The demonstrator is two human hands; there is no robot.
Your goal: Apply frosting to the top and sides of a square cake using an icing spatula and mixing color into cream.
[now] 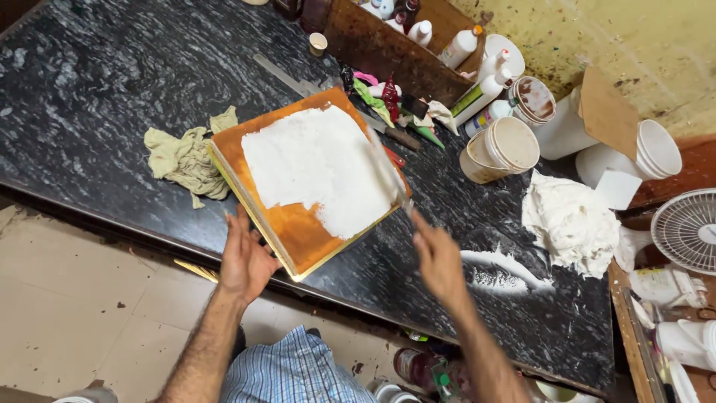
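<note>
- Square cake (313, 179), centre frame on the dark worktop (89, 89), half coated in white cream.
- Left hand (245, 261): grip spread open against the near-left edge.
- Right hand (438, 257): grip closed on a spatula (388, 172), long axis running up-left over the cream.
- Blade blurred; board underneath hardly visible.

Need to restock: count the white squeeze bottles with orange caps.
3. One bottle lies in the wooden box, two lean against its right end. Others may be hidden inside.
</note>
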